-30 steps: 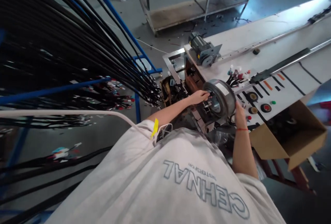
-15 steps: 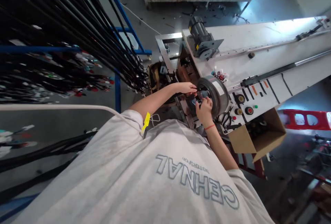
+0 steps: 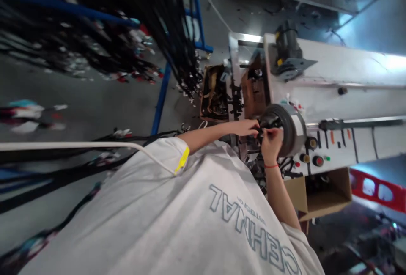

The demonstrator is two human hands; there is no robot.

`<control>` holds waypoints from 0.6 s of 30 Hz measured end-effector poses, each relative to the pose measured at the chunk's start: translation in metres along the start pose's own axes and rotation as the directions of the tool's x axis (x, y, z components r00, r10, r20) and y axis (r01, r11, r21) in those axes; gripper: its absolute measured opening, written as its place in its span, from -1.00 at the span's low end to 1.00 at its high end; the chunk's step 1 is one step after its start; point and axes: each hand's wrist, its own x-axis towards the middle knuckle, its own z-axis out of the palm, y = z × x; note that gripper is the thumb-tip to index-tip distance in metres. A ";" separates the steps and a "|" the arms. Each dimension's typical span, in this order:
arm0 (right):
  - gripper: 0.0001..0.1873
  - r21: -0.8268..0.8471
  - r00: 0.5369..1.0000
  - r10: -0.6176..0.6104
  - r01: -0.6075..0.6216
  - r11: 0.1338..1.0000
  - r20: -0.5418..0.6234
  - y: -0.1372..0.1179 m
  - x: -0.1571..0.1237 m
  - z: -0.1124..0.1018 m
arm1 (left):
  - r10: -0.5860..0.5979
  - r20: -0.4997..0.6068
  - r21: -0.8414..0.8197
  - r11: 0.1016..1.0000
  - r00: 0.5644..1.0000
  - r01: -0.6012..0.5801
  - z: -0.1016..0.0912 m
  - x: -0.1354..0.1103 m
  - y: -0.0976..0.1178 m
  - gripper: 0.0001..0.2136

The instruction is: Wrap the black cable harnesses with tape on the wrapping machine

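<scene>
While the right hand had been against the outer side of the grey drum a second earlier, it had now come round to the drum's open end, close beside the left hand. Half a second before, the two had already shared that end; now their fingertips were nearer, meeting or almost meeting. For the work in hand, that seemed to mean the right hand had gone from the drum's outside to close fingerwork at its mouth with the left.

Both hands had bent fingers, as if pinching something small and dark between them, but blur and the fingers themselves hid it, so I could not tell what either grasped, or whether either had a firm hold. Neither was spread wide.

The drum kept its place at the near left end of the white bench, its open end facing left and a pale label on its side. The motor sat beyond it, and the cardboard box was on the near side of the bench, to the right of the right forearm.
</scene>
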 end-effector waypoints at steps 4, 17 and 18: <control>-0.63 -0.063 0.961 -0.256 0.263 0.963 0.100 -0.007 0.019 -0.006 | -0.077 -0.125 0.235 0.966 0.989 0.105 0.016 -0.007 -0.008 -0.70; -0.56 -0.270 0.872 -0.353 0.449 0.852 0.338 -0.031 0.017 -0.033 | 0.151 -0.093 0.452 0.887 0.984 -0.093 -0.014 -0.009 0.010 -0.71; -0.61 -0.231 0.864 -0.414 0.482 0.845 0.287 -0.040 0.010 -0.052 | 0.182 -0.089 0.470 0.875 0.979 -0.120 -0.011 0.000 0.011 -0.68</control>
